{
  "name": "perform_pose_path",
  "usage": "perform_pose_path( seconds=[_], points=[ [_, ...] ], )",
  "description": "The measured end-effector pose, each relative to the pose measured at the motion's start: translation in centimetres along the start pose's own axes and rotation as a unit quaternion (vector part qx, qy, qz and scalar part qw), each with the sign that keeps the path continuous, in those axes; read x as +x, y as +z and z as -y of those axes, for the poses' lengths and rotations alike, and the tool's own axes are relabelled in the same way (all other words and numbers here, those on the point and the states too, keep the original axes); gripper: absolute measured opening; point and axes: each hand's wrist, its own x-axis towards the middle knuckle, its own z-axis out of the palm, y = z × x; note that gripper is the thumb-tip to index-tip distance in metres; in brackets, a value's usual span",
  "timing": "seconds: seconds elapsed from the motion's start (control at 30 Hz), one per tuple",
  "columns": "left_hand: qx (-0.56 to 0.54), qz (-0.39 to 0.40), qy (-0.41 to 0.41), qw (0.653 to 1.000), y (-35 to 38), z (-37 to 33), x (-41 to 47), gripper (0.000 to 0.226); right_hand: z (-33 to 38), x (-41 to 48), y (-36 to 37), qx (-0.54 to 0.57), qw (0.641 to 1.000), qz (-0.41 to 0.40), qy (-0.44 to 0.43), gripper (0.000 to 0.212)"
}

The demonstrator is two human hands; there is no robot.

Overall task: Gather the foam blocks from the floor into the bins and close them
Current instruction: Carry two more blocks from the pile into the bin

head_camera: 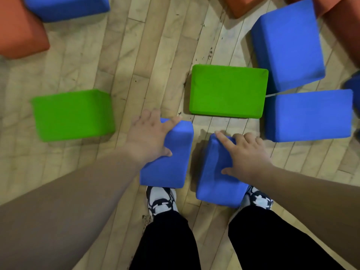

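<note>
Left hand (148, 137) grips one blue block (171, 158); right hand (245, 154) grips another (212, 180). Risk: soft foam, one-sided holds, either block may slip free when lifted.

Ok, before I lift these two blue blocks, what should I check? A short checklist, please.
1. Grip of left hand on left blue block: ok.
2. Grip of right hand on right blue block: ok.
3. Gap between the two blocks, no snag: ok.
4. Blocks already off the floor: cannot tell.
5. Step forward free: not ok, green block lies just ahead.
6. Bin in sight: not ok, none in view.
</note>
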Motion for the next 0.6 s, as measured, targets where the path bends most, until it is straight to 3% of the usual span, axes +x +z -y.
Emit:
perform_pose_path(
  seconds=[0.1, 0.27, 0.37, 0.47, 0.6],
  points=[
    [-0.006, 0.006, 0.031, 0.999, -0.9, 0.4, -1.6, 0.101, 0.9, -1.7, 0.3, 0.011, 1.0, -0.007, -0.013, 0.117],
    [-0.036, 0.038, 0.004, 0.999, -2.0, 0.9, -4.1, 0.087, 0.9, -3.6, 0.5, 0.146, 0.985, 0.081, -0.032, 0.106],
    [-0.103, 0.082, -0.013, 0.991, -3.1, 0.6, -5.9, 0.084, 1.2, -5.5, 0.2, 0.146, 0.988, 0.053, -0.021, 0.099],
    [-0.104, 0.053, -0.052, 0.992, -4.4, -1.0, -9.1, 0.082, 1.4, -8.8, -0.9, 0.194, 0.981, 0.011, 0.031, 0.09],
    [-0.121, 0.05, -0.11, 0.985, -7.2, -4.5, -13.5, 0.079, -0.4, -14.9, -3.6, 0.333, 0.934, -0.025, 0.123, 0.078]
  ],
)
